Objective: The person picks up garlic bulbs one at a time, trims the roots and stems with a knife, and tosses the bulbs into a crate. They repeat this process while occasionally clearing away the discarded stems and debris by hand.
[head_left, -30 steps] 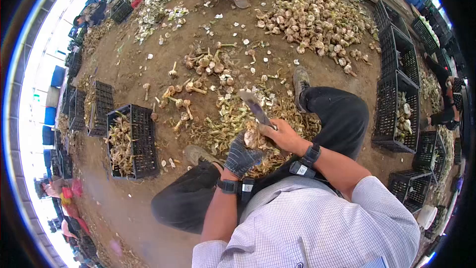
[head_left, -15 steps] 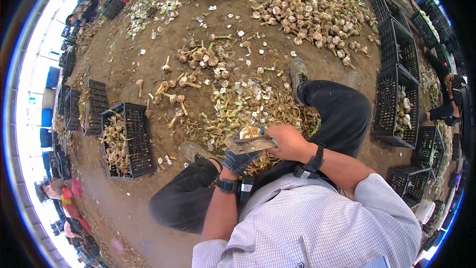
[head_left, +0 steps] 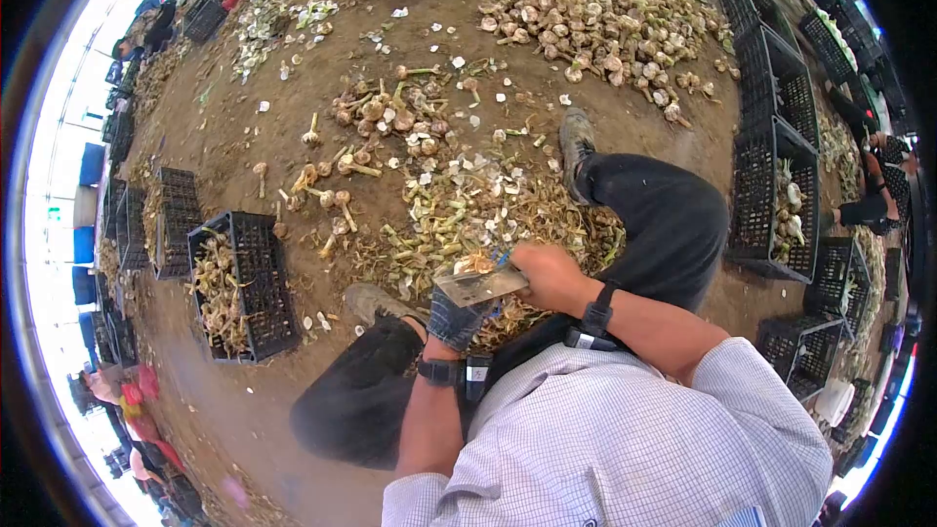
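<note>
Swung down from its raised angle a second ago, one broad-bladed knife (head_left: 483,285) now lies nearly flat across one garlic bulb (head_left: 474,263), held low between a worker's two bent knees. The bare right hand (head_left: 553,276) is closed round the knife's handle end; the gloved left hand (head_left: 456,320) grips the bulb from beneath, its fingers largely hidden by the blade. The blade's left end juts past the bulb, over the glove. Beyond the hands spreads one bed of trimmings (head_left: 488,210), reaching the right shoe (head_left: 576,151). Two garlic mounds, their bulbs too many to count, lie farther out: a small heap (head_left: 390,117) ahead and a large pile (head_left: 615,24) to the right. One crate (head_left: 268,283) of stemmed garlic stands at the left; three crates (head_left: 756,185) form a row along the right. Bare dirt floor (head_left: 234,151) opens left of the small heap, and a narrower strip runs between the right knee and the crate row.
</note>
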Action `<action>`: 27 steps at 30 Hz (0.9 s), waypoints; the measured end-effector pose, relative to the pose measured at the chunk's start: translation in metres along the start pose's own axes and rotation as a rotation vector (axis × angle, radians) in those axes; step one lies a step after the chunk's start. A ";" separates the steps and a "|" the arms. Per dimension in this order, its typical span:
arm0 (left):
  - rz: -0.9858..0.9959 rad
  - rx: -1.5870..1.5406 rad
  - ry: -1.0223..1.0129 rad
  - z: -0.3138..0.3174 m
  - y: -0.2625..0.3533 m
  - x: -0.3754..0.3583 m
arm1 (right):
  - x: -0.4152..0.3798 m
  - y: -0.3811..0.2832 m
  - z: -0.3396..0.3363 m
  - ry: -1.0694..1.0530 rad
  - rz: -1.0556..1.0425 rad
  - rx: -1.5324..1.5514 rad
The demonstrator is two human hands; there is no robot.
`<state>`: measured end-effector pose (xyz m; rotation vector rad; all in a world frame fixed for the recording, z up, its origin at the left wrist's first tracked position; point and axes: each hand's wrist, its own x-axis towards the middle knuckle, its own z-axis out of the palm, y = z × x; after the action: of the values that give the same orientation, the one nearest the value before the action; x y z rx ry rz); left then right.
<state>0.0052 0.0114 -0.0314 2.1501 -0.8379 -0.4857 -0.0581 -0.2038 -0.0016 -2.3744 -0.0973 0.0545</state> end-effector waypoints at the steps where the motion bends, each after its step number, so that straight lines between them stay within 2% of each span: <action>1: -0.042 -0.037 -0.001 0.001 -0.002 0.000 | 0.000 0.000 0.001 -0.022 0.014 -0.007; 9: -0.109 -0.198 0.095 0.003 -0.010 0.001 | 0.010 0.002 0.015 -0.145 0.112 0.015; 12: -0.118 -0.129 0.090 -0.002 -0.003 0.001 | 0.012 0.008 0.022 -0.160 0.115 0.055; 13: -0.097 -0.068 0.085 -0.003 -0.002 0.002 | 0.013 0.008 0.022 -0.157 0.118 0.056; 16: -0.182 -0.172 0.064 0.000 -0.004 0.002 | 0.013 0.008 0.020 -0.153 0.126 0.059; 19: -0.144 -0.070 0.132 0.011 -0.021 -0.001 | 0.013 0.015 0.025 -0.133 0.117 0.053; 21: -0.152 -0.114 0.159 0.016 -0.023 -0.003 | 0.011 0.020 0.031 -0.111 0.095 0.036; 22: -0.158 -0.136 0.173 0.016 -0.020 -0.004 | 0.010 0.023 0.033 -0.133 0.125 0.020; 24: 0.043 0.160 0.112 0.008 -0.014 -0.005 | 0.009 0.033 0.035 -0.174 0.183 -0.007; 26: 0.175 0.016 -0.010 -0.030 0.030 0.002 | 0.001 0.079 0.039 -0.264 0.381 -0.061; 27: 0.044 -0.165 0.039 -0.032 0.027 0.003 | 0.000 0.087 0.045 -0.314 0.477 -0.083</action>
<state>0.0148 0.0126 0.0098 1.9798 -0.7941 -0.4722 -0.0567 -0.2353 -0.0946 -2.4038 0.3253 0.6612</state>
